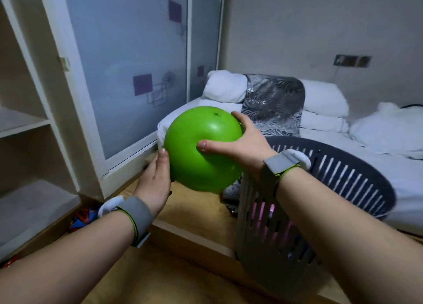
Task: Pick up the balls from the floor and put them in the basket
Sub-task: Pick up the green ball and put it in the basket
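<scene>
A large glossy green ball (201, 148) is held in the air between both hands, just left of the basket's rim. My left hand (154, 182) presses its lower left side, fingers pointing up. My right hand (245, 141) grips its right side, thumb across the front. The tall grey slatted basket (343, 180) stands on the wooden floor under my right forearm, its opening facing up and right. Something pink shows through the slats low inside.
A white wardrobe with frosted sliding doors (128, 74) and open shelves (23, 120) fills the left. A low bed with white pillows and a zebra-print cushion (274, 102) lies behind the basket. Colourful items (82, 216) sit on the floor at the left, by the shelf base.
</scene>
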`<move>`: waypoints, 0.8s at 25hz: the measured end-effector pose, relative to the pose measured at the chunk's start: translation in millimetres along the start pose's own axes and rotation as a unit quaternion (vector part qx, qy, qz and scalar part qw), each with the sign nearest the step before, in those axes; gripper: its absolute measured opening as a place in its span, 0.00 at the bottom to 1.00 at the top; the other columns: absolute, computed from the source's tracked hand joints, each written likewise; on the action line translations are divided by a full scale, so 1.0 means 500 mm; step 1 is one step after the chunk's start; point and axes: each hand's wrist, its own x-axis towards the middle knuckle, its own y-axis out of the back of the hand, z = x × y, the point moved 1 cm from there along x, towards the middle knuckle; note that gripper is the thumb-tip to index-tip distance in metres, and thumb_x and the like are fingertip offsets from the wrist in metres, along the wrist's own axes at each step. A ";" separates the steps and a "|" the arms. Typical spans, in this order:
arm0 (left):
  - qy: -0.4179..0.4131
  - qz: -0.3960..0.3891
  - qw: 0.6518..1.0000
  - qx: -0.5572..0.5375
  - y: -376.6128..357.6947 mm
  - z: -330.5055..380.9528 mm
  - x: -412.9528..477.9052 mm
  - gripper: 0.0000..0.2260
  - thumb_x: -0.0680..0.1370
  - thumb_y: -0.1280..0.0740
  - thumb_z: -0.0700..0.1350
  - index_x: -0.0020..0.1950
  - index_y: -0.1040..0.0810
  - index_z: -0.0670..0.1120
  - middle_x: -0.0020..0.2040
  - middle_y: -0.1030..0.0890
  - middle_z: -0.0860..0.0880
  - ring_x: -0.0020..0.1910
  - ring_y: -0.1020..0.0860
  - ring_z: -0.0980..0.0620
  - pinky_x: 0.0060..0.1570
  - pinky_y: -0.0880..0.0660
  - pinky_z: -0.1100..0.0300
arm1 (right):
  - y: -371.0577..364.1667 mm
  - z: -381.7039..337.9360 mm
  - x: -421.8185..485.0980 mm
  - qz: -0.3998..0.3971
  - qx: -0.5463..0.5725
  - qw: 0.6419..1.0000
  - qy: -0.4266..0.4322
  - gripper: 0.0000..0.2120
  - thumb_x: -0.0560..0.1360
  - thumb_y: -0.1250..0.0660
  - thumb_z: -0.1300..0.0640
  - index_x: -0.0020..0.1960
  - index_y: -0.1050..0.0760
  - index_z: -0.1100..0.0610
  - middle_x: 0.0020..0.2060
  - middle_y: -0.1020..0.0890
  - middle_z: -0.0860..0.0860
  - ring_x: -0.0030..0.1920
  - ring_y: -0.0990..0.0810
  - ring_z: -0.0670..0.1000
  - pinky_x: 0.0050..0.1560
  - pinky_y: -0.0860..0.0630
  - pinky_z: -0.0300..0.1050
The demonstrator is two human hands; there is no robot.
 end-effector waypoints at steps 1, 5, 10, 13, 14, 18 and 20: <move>-0.021 -0.010 1.000 -0.001 -0.033 0.030 0.007 0.39 0.66 0.55 0.83 0.70 0.32 0.67 0.69 0.22 0.49 0.65 0.22 0.42 0.66 0.26 0.39 | 0.045 -0.009 0.010 0.022 -0.024 0.999 0.023 0.63 0.47 0.15 0.36 0.78 0.36 0.45 0.68 0.23 0.47 0.64 0.21 0.49 0.67 0.22 0.52; -0.078 -0.077 0.994 0.020 -0.166 0.116 0.025 0.35 0.74 0.52 0.73 0.77 0.35 0.59 0.73 0.26 0.50 0.72 0.28 0.45 0.73 0.33 0.43 | 0.204 -0.005 0.024 0.091 -0.106 0.989 0.053 0.63 0.46 0.17 0.32 0.77 0.37 0.41 0.71 0.27 0.49 0.68 0.24 0.51 0.71 0.26 0.54; -0.111 -0.205 0.967 0.101 -0.303 0.115 0.012 0.26 0.79 0.37 0.56 0.75 0.29 0.48 0.74 0.27 0.49 0.73 0.29 0.51 0.74 0.36 0.57 | 0.314 0.079 -0.022 0.130 -0.251 0.959 -0.002 0.65 0.50 0.17 0.33 0.80 0.44 0.40 0.72 0.33 0.55 0.74 0.31 0.55 0.78 0.36 0.49; -0.127 -0.207 0.948 0.206 -0.340 0.082 0.002 0.16 0.83 0.38 0.49 0.68 0.22 0.45 0.79 0.36 0.43 0.79 0.38 0.48 0.76 0.43 0.60 | 0.335 0.141 -0.037 0.062 -0.392 0.914 -0.081 0.65 0.49 0.21 0.27 0.81 0.43 0.41 0.73 0.34 0.58 0.76 0.35 0.61 0.78 0.37 0.53; -0.132 -0.198 0.951 0.200 -0.340 0.079 -0.002 0.15 0.84 0.40 0.48 0.67 0.21 0.45 0.80 0.37 0.43 0.80 0.40 0.49 0.75 0.45 0.63 | 0.336 0.156 -0.037 0.032 -0.414 0.904 -0.102 0.62 0.51 0.21 0.26 0.80 0.39 0.43 0.73 0.33 0.57 0.76 0.34 0.61 0.78 0.36 0.53; -0.169 -0.157 0.957 0.176 -0.318 0.074 -0.017 0.16 0.85 0.41 0.45 0.71 0.25 0.43 0.78 0.32 0.45 0.78 0.37 0.51 0.73 0.45 0.65 | 0.312 0.176 -0.027 -0.021 -0.354 0.929 -0.108 0.37 0.66 0.20 0.38 0.69 0.21 0.56 0.67 0.19 0.54 0.67 0.21 0.54 0.69 0.28 0.45; -0.157 -0.151 0.961 0.173 -0.291 0.068 -0.029 0.18 0.84 0.40 0.44 0.74 0.29 0.46 0.75 0.28 0.47 0.75 0.32 0.49 0.72 0.38 0.62 | 0.277 0.174 -0.022 -0.015 -0.325 0.942 -0.079 0.26 0.70 0.21 0.43 0.61 0.16 0.58 0.58 0.14 0.55 0.59 0.16 0.52 0.63 0.23 0.43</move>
